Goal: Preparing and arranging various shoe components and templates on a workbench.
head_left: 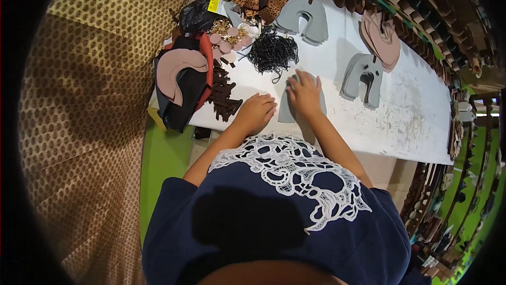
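Near the front edge of the white table lies a grey, arch-shaped flat piece (287, 112), partly covered by my right hand (304, 95). That hand presses on the piece from above with its fingers spread. To its left, my left hand (255, 112) rests on the table edge with its fingers lying flat and close together, and nothing shows in it. Just beyond my hands is a heap of black beaded strands (273, 50). Dark brown short strips (223, 95) lie in a pile left of my left hand.
Stacks of grey arch pieces stand at the back (311, 24) and at the right (358, 76), near pink curved pieces (382, 42). A pink curved piece (174, 74) lies on a black-and-red bundle at left. Pink discs (225, 46) lie behind it. Shoe racks (432, 16) line the right.
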The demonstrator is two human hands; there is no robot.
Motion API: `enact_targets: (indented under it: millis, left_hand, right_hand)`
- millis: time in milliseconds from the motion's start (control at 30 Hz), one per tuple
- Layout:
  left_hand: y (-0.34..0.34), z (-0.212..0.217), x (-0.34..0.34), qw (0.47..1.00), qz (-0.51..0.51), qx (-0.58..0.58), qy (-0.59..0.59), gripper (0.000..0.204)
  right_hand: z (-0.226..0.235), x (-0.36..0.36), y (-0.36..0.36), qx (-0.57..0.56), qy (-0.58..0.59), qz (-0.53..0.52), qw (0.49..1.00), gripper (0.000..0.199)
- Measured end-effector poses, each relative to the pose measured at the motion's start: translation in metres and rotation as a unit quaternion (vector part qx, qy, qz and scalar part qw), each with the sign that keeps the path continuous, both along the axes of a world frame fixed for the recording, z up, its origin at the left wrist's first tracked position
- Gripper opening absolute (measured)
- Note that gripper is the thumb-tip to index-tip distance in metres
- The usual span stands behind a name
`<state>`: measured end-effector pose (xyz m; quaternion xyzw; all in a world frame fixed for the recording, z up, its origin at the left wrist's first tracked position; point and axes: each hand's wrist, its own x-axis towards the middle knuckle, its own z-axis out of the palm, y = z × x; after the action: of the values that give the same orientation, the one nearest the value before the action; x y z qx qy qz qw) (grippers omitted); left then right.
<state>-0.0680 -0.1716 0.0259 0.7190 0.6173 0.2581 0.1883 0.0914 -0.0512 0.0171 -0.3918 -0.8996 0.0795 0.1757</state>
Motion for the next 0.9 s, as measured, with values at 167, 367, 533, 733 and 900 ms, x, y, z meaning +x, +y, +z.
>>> enact_targets:
  millis: [167, 367, 533, 733, 900]
  left_hand:
    - [-0.014, 0.004, -0.019, 0.995, 0.071, 0.067, -0.032, 0.015]
    - [-0.032, -0.01, -0.026, 0.992, 0.105, 0.069, -0.006, 0.014]
    - [-0.039, -0.016, -0.025, 0.993, 0.079, 0.087, 0.007, 0.011]
    - [-0.047, -0.013, -0.024, 0.994, 0.059, 0.088, 0.024, 0.01]
    - [-0.048, -0.015, -0.021, 0.995, 0.054, 0.081, 0.029, 0.011]
  right_hand:
    - [0.006, -0.034, -0.014, -0.007, 0.017, 0.094, 0.995, 0.026]
    - [-0.002, -0.083, -0.012, -0.016, 0.012, 0.24, 0.971, 0.034]
    - [-0.011, -0.118, -0.015, -0.005, 0.045, 0.263, 0.964, 0.026]
    - [0.0, -0.138, -0.021, -0.028, 0.055, 0.299, 0.952, 0.031]
    - [0.003, -0.146, -0.016, 0.056, 0.007, 0.345, 0.937, 0.031]
